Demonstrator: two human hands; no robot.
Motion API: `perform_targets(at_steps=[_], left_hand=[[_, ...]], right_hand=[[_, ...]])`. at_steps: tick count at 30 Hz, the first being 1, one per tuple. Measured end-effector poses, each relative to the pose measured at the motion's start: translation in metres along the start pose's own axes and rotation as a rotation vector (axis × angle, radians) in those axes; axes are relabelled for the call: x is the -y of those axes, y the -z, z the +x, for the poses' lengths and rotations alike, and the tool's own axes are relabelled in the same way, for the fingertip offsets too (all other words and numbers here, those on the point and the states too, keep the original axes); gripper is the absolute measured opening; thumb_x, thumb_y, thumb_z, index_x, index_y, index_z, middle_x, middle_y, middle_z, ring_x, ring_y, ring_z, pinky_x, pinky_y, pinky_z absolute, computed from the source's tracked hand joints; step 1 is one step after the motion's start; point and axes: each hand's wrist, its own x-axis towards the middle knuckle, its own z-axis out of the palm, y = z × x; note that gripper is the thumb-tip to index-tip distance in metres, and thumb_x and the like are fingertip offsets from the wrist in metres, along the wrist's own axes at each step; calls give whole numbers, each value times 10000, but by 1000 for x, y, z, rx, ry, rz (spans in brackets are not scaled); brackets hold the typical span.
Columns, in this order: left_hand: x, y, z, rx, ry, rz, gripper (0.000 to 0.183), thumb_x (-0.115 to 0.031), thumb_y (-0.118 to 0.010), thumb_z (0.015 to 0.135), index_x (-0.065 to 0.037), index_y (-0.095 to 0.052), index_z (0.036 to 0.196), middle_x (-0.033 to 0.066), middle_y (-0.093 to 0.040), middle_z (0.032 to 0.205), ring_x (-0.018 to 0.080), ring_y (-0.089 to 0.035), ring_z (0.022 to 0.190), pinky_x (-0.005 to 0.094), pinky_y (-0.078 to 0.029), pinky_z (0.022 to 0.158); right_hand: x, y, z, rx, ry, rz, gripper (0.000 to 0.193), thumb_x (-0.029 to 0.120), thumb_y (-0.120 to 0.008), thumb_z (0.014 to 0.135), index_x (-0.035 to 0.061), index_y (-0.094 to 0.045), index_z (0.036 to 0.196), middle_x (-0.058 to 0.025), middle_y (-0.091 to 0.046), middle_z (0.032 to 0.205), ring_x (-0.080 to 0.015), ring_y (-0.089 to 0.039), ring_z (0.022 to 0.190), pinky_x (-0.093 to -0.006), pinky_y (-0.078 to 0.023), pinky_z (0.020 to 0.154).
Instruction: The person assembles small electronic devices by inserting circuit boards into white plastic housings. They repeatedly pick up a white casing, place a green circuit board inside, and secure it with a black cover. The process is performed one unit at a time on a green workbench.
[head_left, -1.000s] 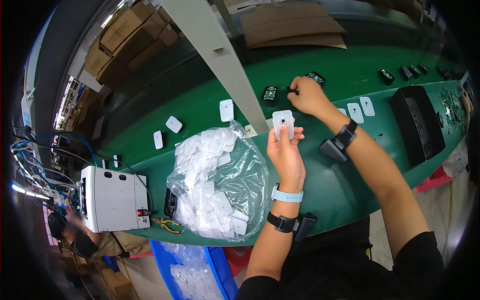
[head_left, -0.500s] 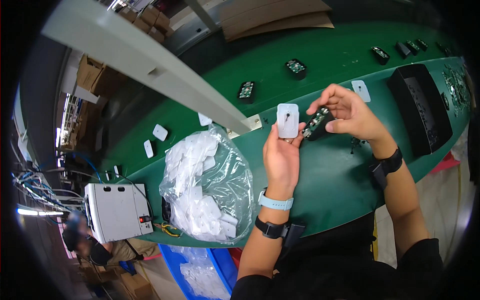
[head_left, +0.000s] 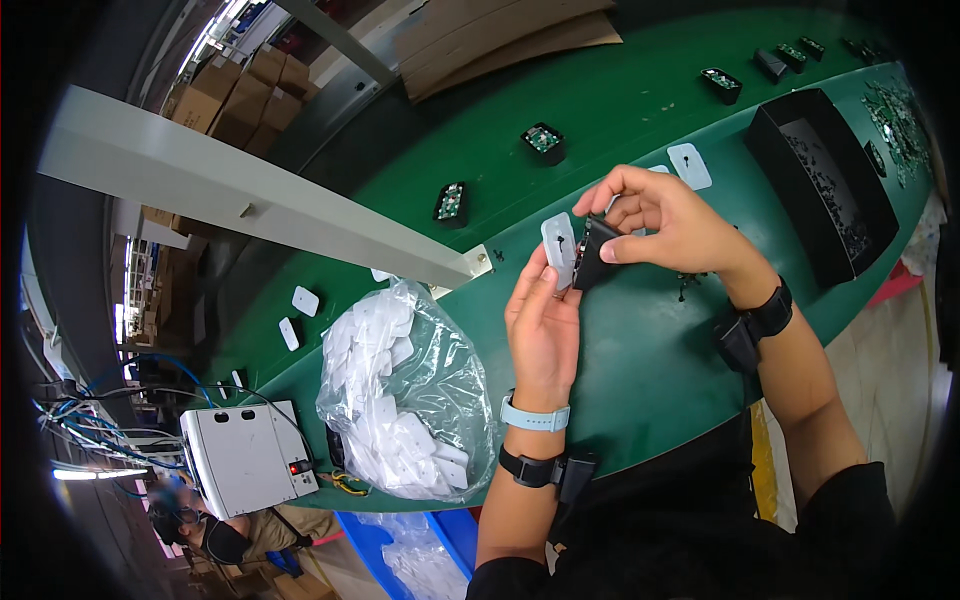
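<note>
My left hand (head_left: 545, 335) holds a white plastic cover (head_left: 556, 240) upright between thumb and fingers, with a small black part at its middle. Gripped by my right hand (head_left: 680, 225) is a black housing (head_left: 597, 255), its circuit-board side turned toward the cover. The two pieces stand side by side, very close, and I cannot tell whether they touch. Beyond my right hand lies another white cover (head_left: 690, 166) with a small black part on it. Under my right wrist are a few small black parts (head_left: 690, 285) on the green table.
A clear bag of white covers (head_left: 400, 390) lies left of my hands. A black box (head_left: 825, 190) with small black parts stands at the right, near loose circuit boards (head_left: 900, 130). Housings (head_left: 542, 143) sit along the green belt. A metal post (head_left: 300, 205) slants across; a white machine (head_left: 250, 455) stands left.
My right hand has turned the black housing so its circuit side faces the cover. My left hand has tilted the cover, and the pieces are closer. The whole view has shifted.
</note>
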Motion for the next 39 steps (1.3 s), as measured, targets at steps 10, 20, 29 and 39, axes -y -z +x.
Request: perform_targets(at_steps=[10,20,29,39], left_hand=[[4,-2,-4,-17,-23,196,427,-71,-554,1005,92,-490,1393,167,-587,1353,238,-575,1244,403,-445,1087],[7,-3,-3,3,-20,298,423,-47,-551,1014,80,-493,1413,159,-594,1351,214,-568,1250,374,-443,1080],[4,3,-2,61,-100,320,410,37,-618,954,72,-554,1358,169,-612,1338,232,-591,1235,363,-457,1076],[6,7,-1,115,-264,463,498,120,-645,888,91,-523,1369,205,-600,1330,279,-600,1234,381,-493,1050]], right_hand=[[-3,1,1,-43,33,-121,265,8,-759,816,-33,-662,1060,-111,-666,1170,-151,-679,901,-263,-571,790],[-8,-1,2,-33,86,-150,288,-35,-756,811,-37,-701,1094,-134,-640,1201,-173,-671,987,-292,-566,822],[-9,-1,2,-5,78,-90,286,-39,-773,804,-32,-711,1083,-128,-659,1190,-177,-673,1013,-305,-563,871],[-6,-1,0,-35,41,-47,297,1,-815,789,-47,-703,1060,-101,-716,1018,-156,-704,902,-298,-583,862]])
